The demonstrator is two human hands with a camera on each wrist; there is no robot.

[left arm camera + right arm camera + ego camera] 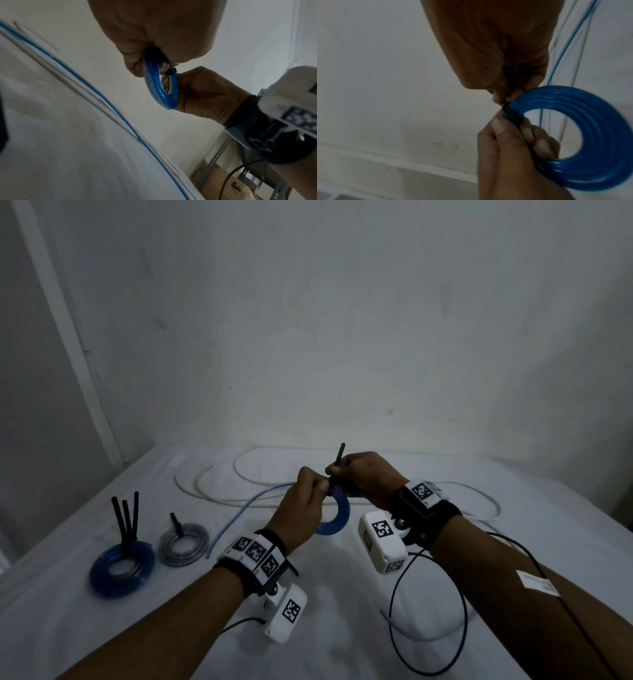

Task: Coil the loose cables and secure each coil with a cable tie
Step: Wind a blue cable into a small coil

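Note:
A blue cable coil (337, 517) (161, 86) (583, 136) hangs above the white table between both hands. My left hand (308, 491) (513, 146) grips the coil where a black cable tie (337, 465) (171, 71) (511, 115) wraps it. My right hand (363, 477) (197, 89) pinches the tie's tail, which sticks up past the fingers. The tie's head sits against the coil. On the left lie a blue coil (121, 566) with black ties standing up from it, and a grey coil (184, 544) with one tie.
Loose white cables (239, 474) and a blue cable (239, 508) (96, 89) trail over the white table (102, 628) behind the hands. A thin black wire (428, 611) loops near my right forearm. A wall rises just behind the table.

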